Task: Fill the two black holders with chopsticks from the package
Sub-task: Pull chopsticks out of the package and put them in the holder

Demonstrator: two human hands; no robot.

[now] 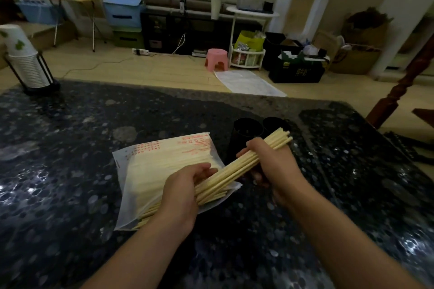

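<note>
A bundle of pale chopsticks [231, 172] slants from lower left to upper right above the dark table. My left hand [182, 191] grips its near end and my right hand [270, 162] grips its middle. The far tips reach over two black holders [249, 128] standing side by side behind my right hand; the right holder [273, 124] is partly hidden by the sticks. A translucent package [162, 166] with red print lies flat to the left, open at the near end, with many chopsticks inside.
The speckled dark stone table [70, 171] spreads all around. A black rack of stacked paper cups [28, 65] stands at the far left corner. A dark wooden post [399, 91] rises at the far right. A black object [404, 145] lies at the table's right edge.
</note>
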